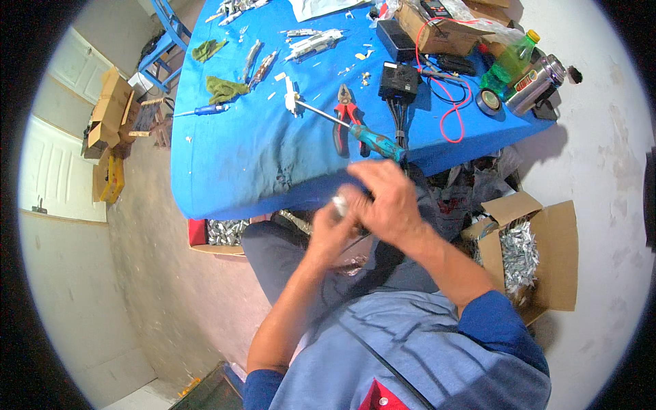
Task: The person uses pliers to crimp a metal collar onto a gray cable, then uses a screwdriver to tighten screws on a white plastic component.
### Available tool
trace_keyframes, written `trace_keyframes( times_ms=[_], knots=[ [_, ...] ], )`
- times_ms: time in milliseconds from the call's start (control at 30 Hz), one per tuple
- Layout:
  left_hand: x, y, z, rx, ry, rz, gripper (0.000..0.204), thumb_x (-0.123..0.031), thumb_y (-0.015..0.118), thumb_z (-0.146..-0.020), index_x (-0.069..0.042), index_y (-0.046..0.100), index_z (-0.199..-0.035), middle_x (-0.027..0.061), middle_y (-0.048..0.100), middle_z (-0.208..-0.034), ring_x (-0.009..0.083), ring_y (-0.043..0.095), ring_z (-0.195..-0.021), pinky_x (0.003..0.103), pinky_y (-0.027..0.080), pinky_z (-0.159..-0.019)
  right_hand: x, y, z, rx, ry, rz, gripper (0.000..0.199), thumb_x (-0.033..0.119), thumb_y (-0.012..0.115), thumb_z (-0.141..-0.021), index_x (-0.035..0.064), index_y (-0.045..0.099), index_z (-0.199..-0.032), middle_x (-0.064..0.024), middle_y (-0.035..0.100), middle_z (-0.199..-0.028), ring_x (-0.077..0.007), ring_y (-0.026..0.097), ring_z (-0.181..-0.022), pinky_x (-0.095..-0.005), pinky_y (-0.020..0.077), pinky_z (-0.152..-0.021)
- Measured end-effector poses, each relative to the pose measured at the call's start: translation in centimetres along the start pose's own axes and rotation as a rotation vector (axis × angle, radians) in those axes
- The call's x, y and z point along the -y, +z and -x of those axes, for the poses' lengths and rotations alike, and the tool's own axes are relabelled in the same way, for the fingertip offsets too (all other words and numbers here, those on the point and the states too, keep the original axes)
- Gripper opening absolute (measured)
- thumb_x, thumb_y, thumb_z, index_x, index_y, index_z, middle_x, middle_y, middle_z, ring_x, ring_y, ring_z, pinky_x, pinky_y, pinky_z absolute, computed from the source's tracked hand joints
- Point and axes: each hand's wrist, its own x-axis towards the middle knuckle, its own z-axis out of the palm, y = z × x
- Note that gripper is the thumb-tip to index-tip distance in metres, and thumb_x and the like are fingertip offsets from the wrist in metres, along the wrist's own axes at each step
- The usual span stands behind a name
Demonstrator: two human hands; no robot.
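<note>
Small whitish piece (339,203), blurred, at the curled fingers of my left hand (328,231), above my lap. Right hand (393,208) just beside it, half-bent, also blurred; cannot tell whether it grips anything. Both work just off the near edge of the table (229,154); wrinkled blue cover lies bare leftward. Close ahead: screwdriver (377,142), worn teal handle, slim metal shaft. Right: cardboard box (557,253), flaps open, shiny slivers (519,256) heaped inside.

Right hand (391,203) blurred — whitish piece (339,205) seems partly hidden.
</note>
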Motion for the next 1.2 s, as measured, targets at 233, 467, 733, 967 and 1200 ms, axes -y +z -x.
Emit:
trace_keyframes(
  times_ms=[233, 467, 733, 967, 1200],
  knots=[
    [3.3, 5.5, 0.5, 0.299, 0.005, -0.136, 0.018, -0.009, 0.065, -0.083, 0.004, 0.064, -0.096, 0.0039, 0.066, -0.092, 0.0115, 0.059, -0.087, 0.030, 0.051, -0.074, -0.6, -1.6, 7.4, 0.063, 0.465, -0.304, 0.018, 0.012, 0.059, -0.091, -0.0038, 0.068, -0.093, -0.0158, 0.070, -0.088, -0.0207, 0.068, -0.080, -0.0315, 0.0529, -0.071],
    [6.4, 11.9, 1.4, 0.793, -0.042, -0.072, 0.023, -0.022, 0.068, -0.089, -0.001, 0.063, -0.092, 0.0001, 0.061, -0.081, 0.0077, 0.052, -0.078, 0.028, 0.046, -0.067, -3.7, -8.6, 15.2, -0.184, 0.897, -0.503, 0.022, 0.016, 0.051, -0.097, -0.0016, 0.064, -0.093, -0.0102, 0.068, -0.083, -0.0180, 0.066, -0.075, -0.0304, 0.0527, -0.066],
    [8.0, 8.1, 1.3, 0.512, -0.080, -0.258, 0.036, -0.035, 0.070, -0.086, 0.000, 0.065, -0.080, 0.0031, 0.059, -0.067, 0.0099, 0.052, -0.063, 0.029, 0.043, -0.056, -15.7, -27.6, 22.6, -0.462, 0.603, 1.103, 0.035, 0.025, 0.051, -0.099, -0.0016, 0.059, -0.120, -0.0165, 0.063, -0.115, -0.0300, 0.059, -0.108, -0.0389, 0.0441, -0.096],
    [7.2, 2.3, 0.8, 0.111, -0.313, 0.120, 0.027, -0.029, 0.065, -0.091, -0.006, 0.061, -0.078, -0.0010, 0.053, -0.065, 0.0085, 0.046, -0.056, 0.024, 0.035, -0.051, -6.9, -13.6, 7.0, -0.164, 0.249, 0.409, 0.035, 0.016, 0.071, -0.079, 0.0023, 0.064, -0.110, -0.0159, 0.064, -0.114, -0.0334, 0.058, -0.108, -0.0422, 0.0454, -0.094],
    [4.8, -0.9, 2.1, -0.035, -0.267, 0.275, 0.030, -0.034, 0.063, -0.092, -0.008, 0.056, -0.080, 0.0011, 0.052, -0.068, 0.0115, 0.048, -0.059, 0.025, 0.036, -0.053, -4.9, -2.9, -2.7, 0.220, -0.070, 0.379, 0.049, 0.028, 0.071, -0.081, 0.0031, 0.054, -0.119, -0.0157, 0.062, -0.099, -0.0351, 0.058, -0.093, -0.0459, 0.0466, -0.080]
  ],
)
